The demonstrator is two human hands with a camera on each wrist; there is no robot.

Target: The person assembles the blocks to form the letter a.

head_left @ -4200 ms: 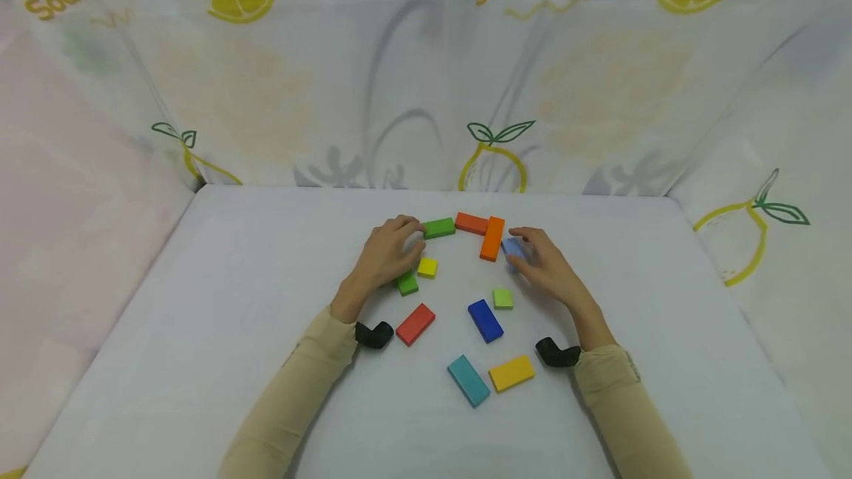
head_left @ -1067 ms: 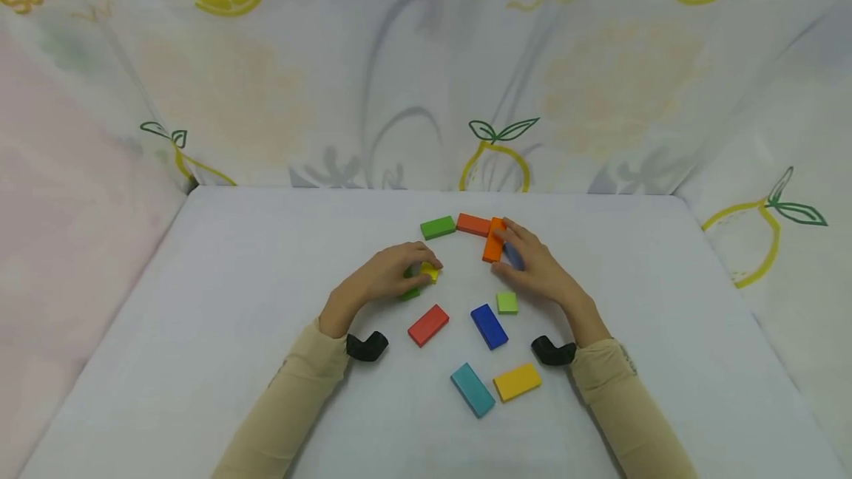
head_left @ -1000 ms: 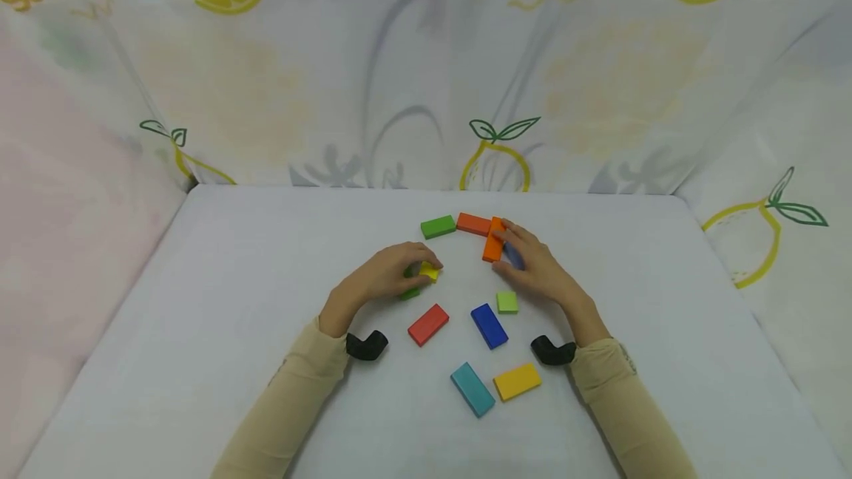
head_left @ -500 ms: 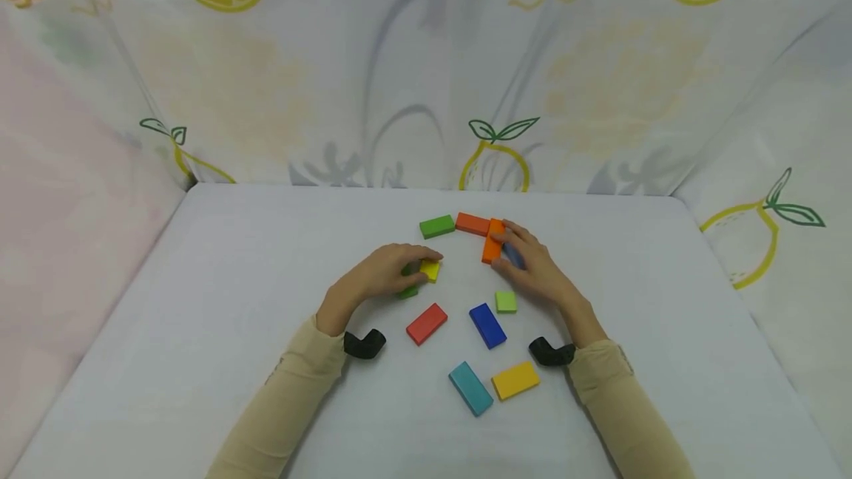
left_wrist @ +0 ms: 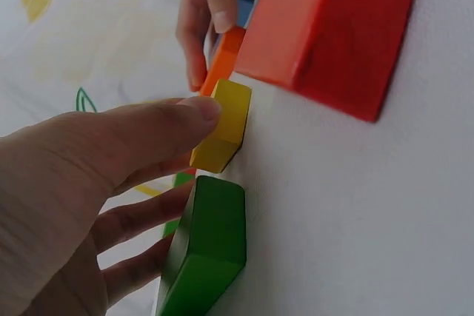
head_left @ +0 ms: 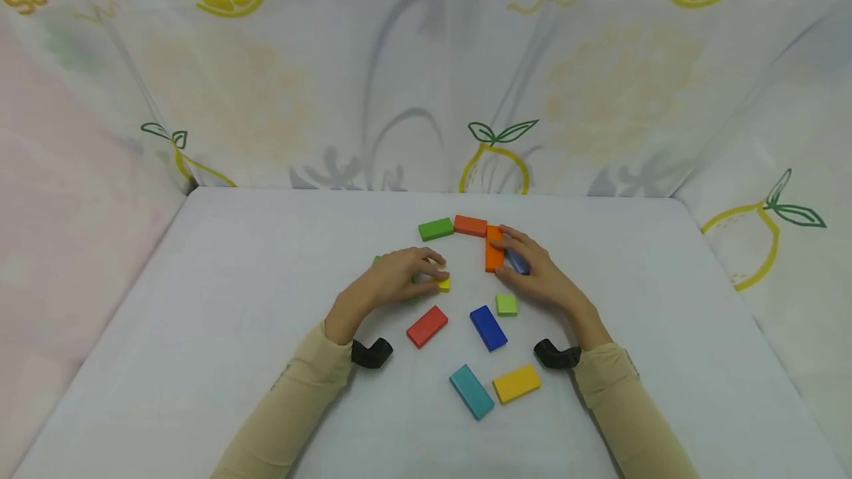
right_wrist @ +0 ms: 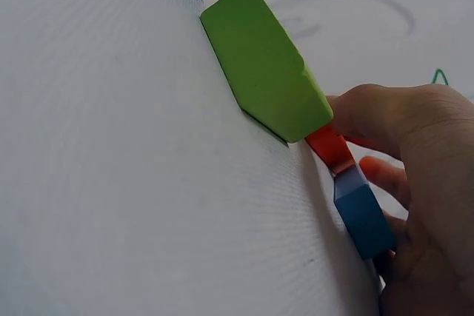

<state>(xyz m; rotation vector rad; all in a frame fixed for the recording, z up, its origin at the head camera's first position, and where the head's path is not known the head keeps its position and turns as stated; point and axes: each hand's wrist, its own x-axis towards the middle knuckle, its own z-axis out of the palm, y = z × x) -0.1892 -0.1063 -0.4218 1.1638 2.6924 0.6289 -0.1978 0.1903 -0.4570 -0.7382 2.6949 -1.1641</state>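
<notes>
My left hand pinches a small yellow block between thumb and fingertips, low over the white table. Behind those fingers lies a long green block, mostly covered by the hand in the head view. With thumb at the near end and fingers at the far part, my right hand grips an orange block flat on the table. A light blue block lies under its palm, close beside the orange one. A red-orange block and another green block form a row behind.
Nearer me lie a red block, a dark blue block, a small lime block, a teal block and a yellow-orange block. A printed white cloth hangs behind the table.
My left hand has brought the small yellow block right and slightly nearer. The orange block has turned straighter and slid slightly toward me under my right hand, which earlier was at the light blue block.
</notes>
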